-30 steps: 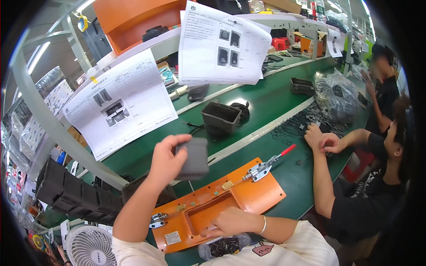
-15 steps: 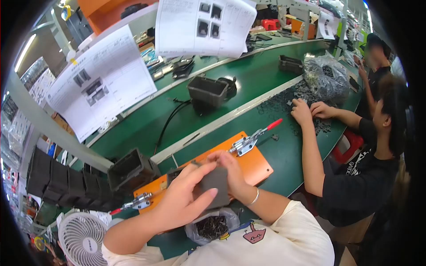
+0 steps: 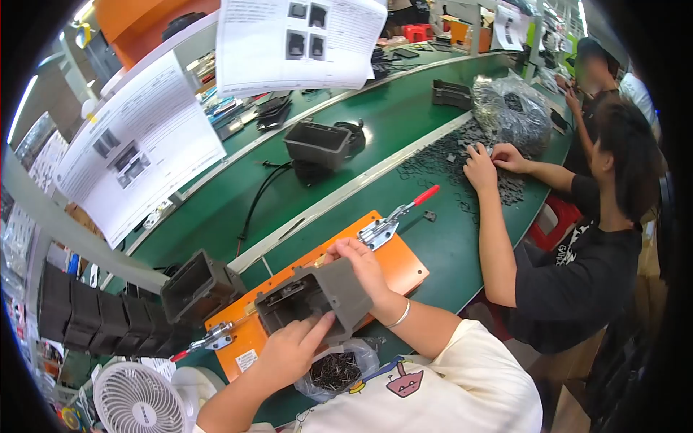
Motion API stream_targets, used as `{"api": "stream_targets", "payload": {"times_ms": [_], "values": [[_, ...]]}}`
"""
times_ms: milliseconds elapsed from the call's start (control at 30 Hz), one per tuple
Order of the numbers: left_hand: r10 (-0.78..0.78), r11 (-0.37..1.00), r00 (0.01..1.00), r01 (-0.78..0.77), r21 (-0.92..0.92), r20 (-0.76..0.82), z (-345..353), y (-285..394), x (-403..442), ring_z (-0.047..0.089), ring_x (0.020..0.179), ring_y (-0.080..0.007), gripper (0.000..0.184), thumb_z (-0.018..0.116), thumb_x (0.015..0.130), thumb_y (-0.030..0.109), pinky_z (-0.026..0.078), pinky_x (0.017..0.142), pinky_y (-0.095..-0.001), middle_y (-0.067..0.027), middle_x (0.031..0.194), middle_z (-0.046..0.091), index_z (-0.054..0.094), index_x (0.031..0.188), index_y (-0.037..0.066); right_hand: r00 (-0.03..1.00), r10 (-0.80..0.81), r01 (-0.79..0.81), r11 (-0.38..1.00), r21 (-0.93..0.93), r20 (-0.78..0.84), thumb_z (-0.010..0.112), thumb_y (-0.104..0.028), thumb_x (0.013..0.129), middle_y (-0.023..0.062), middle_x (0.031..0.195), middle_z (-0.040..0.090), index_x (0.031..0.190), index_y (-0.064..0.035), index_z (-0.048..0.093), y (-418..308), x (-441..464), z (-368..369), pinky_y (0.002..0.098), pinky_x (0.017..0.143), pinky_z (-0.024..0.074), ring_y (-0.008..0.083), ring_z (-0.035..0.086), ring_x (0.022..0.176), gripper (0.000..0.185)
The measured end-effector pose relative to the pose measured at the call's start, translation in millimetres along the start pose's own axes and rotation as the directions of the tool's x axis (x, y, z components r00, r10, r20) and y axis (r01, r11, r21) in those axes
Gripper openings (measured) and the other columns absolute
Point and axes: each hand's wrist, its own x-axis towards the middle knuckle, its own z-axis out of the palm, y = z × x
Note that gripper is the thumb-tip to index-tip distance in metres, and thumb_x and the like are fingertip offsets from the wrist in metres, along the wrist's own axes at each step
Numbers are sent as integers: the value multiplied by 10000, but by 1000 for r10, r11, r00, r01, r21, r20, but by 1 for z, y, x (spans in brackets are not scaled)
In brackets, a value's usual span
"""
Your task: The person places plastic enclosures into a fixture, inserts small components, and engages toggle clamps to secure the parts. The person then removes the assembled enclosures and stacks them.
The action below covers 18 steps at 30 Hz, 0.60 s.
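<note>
A dark grey plastic box (image 3: 348,289) is tilted over an orange fixture plate (image 3: 399,265), its open side facing me and to the left. My right hand (image 3: 367,273) is wrapped around the box's far right side, with thumb and fingertips together near its upper corner. My left hand (image 3: 287,353) grips the near lower edge of the box, its index finger stretched into the opening. Toggle clamps sit on the plate: one with a red handle (image 3: 417,204) at right, another (image 3: 209,340) at left. Below the box is a plastic-lined tub of screws (image 3: 335,369).
A second grey box (image 3: 201,285) stands left of the plate, near a stack of dark boxes (image 3: 97,316). Another box (image 3: 317,144) lies on the green bench with a black cable. A white fan (image 3: 141,404) is at lower left. A co-worker (image 3: 585,252) handles small black parts at right.
The box has turned so its open side now faces me. My left hand has moved from above the box down to its near edge. The view has shifted slightly.
</note>
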Motion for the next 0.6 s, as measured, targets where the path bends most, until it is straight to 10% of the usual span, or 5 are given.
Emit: {"api": "stream_targets", "payload": {"times_ms": [100, 233, 300, 433, 600], "values": [[-175, 982, 964, 158, 103, 197, -12, 8, 6, 579, 751, -289, 673, 607, 707, -13, 490, 650, -391, -111, 793, 554, 436, 1358, 2, 988, -147, 144, 988, -61, -47, 568, -173, 947, 34, 828, 632, 949, -62, 584, -34, -1, -4, 235, 668, 492, 103, 604, 720, 113], [-208, 977, 949, 192, 89, 236, -17, 12, 17, 587, 762, -298, 723, 591, 679, -44, 498, 659, -386, -127, 822, 566, 400, 1375, -15, 875, -468, 345, 783, -517, -126, 648, -129, 903, -9, 756, 624, 866, -67, 608, -90, 3, -69, 192, 596, 470, 54, 572, 660, 83], [-251, 967, 947, 235, 98, 201, -11, 7, 22, 587, 762, -307, 744, 590, 677, -43, 504, 658, -391, -137, 827, 568, 362, 1385, -46, 752, -627, 160, 472, -867, -203, 710, -172, 843, 36, 703, 632, 831, -21, 617, -98, 14, -130, 254, 566, 474, 111, 574, 590, 178], [-205, 978, 914, 179, 105, 350, -11, 2, 41, 625, 790, -315, 730, 577, 686, -43, 524, 667, -369, -179, 875, 599, 346, 1377, -83, 768, -599, -303, -25, -953, -228, 768, -222, 762, 127, 866, 622, 1021, -38, 601, -103, 23, -186, 358, 715, 505, 271, 623, 792, 360], [-233, 969, 866, 170, 178, 442, -16, 8, 53, 648, 777, -314, 684, 577, 704, -14, 534, 658, -364, -186, 865, 610, 387, 1357, -77, 778, -581, -366, -109, -924, -239, 793, -268, 726, 104, 1041, 587, 1082, -135, 618, -81, 38, -200, 474, 835, 444, 290, 562, 1026, 418]]}}
